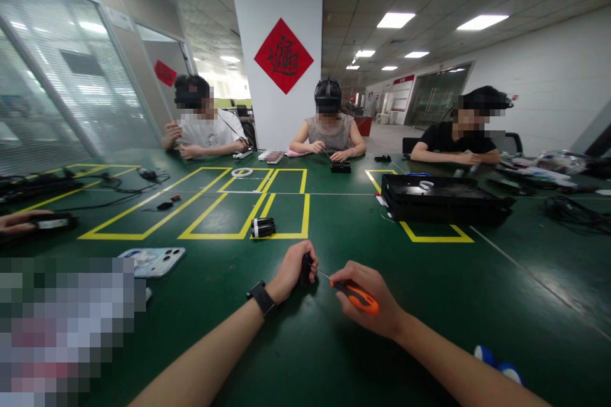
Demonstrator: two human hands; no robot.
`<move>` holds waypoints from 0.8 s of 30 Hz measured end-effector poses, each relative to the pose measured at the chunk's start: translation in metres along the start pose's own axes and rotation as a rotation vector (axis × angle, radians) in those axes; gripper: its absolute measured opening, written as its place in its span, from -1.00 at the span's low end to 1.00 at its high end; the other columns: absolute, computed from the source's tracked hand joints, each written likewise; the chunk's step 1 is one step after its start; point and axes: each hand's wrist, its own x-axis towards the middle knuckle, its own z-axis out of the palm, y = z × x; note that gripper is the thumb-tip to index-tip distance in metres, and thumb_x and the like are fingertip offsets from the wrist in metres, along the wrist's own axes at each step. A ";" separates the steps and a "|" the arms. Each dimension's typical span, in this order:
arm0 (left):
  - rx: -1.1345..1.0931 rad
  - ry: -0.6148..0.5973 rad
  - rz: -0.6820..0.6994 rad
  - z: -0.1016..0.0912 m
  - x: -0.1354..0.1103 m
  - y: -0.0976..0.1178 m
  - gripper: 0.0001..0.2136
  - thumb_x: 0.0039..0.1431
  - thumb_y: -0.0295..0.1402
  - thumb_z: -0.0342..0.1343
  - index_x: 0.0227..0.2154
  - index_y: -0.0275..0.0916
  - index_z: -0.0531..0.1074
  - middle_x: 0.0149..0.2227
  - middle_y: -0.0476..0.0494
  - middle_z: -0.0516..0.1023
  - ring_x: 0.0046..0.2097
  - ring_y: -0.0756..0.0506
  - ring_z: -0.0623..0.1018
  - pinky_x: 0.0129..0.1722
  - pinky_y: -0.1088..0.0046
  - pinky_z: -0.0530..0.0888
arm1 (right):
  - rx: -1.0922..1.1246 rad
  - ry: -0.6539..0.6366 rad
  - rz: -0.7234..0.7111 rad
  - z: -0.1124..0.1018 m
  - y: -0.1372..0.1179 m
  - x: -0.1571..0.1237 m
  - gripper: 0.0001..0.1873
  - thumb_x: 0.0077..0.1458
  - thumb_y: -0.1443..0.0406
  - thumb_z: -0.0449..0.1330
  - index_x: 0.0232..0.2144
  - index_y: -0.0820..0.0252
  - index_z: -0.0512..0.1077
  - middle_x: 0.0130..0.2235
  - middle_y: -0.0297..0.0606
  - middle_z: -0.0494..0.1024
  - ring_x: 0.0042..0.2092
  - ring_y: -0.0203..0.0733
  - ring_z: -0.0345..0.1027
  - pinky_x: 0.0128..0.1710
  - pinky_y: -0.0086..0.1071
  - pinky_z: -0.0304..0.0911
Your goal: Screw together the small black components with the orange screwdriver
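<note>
My left hand is closed around a small black part, most of which its fingers hide; what kind of part it is I cannot make out. In my right hand is a screwdriver with an orange and black handle. Its thin metal shaft points left, and the tip reaches the black part at my left fingers. Whether the tip sits in a screw is too small to tell. Beyond my left hand, a black cylindrical bundle with silvery bands lies on the green table.
A phone lies to the left, near another person's hand on a black device. A large black case stands at the right, with cables past it. A tape roll lies farther back. Three people sit opposite.
</note>
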 end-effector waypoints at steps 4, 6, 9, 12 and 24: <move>-0.005 0.003 0.012 0.001 -0.001 0.001 -0.75 0.10 -0.19 -0.14 -0.53 -0.27 0.23 -0.63 0.04 0.32 -0.68 0.08 0.33 -0.69 0.59 0.27 | 0.013 0.009 0.027 0.000 0.000 -0.002 -0.79 -0.01 0.32 0.13 -0.24 0.18 0.33 -0.37 -0.29 0.43 -0.38 -0.30 0.28 -0.34 -0.42 0.20; -0.005 0.003 0.016 0.001 0.000 0.000 -0.75 0.10 -0.19 -0.14 -0.53 -0.27 0.23 -0.63 0.05 0.31 -0.67 0.07 0.33 -0.69 0.59 0.27 | 0.035 0.016 0.019 0.001 0.001 -0.002 -0.80 -0.03 0.35 0.12 -0.26 0.18 0.32 -0.38 -0.30 0.42 -0.39 -0.31 0.28 -0.34 -0.42 0.20; 0.001 0.008 0.004 0.001 0.000 0.000 -0.74 0.10 -0.19 -0.15 -0.53 -0.27 0.23 -0.63 0.05 0.31 -0.68 0.07 0.33 -0.70 0.60 0.27 | 0.039 -0.004 -0.035 0.002 0.002 -0.002 -0.82 -0.05 0.38 0.12 -0.30 0.16 0.36 -0.38 -0.30 0.38 -0.37 -0.30 0.26 -0.35 -0.42 0.19; -0.001 0.007 -0.015 0.002 -0.001 0.002 -0.74 0.10 -0.18 -0.15 -0.53 -0.27 0.23 -0.63 0.05 0.32 -0.68 0.07 0.33 -0.71 0.60 0.26 | 0.025 -0.032 -0.059 0.001 0.001 -0.002 -0.84 -0.03 0.33 0.14 -0.32 0.15 0.40 -0.37 -0.29 0.35 -0.36 -0.29 0.24 -0.35 -0.41 0.18; 0.016 0.014 -0.019 0.002 -0.001 0.003 -0.74 0.10 -0.19 -0.15 -0.54 -0.27 0.23 -0.63 0.04 0.33 -0.68 0.07 0.33 -0.70 0.61 0.25 | 0.073 -0.022 0.010 0.000 -0.003 -0.001 -0.78 -0.04 0.32 0.15 -0.25 0.16 0.35 -0.36 -0.29 0.34 -0.37 -0.30 0.22 -0.37 -0.42 0.18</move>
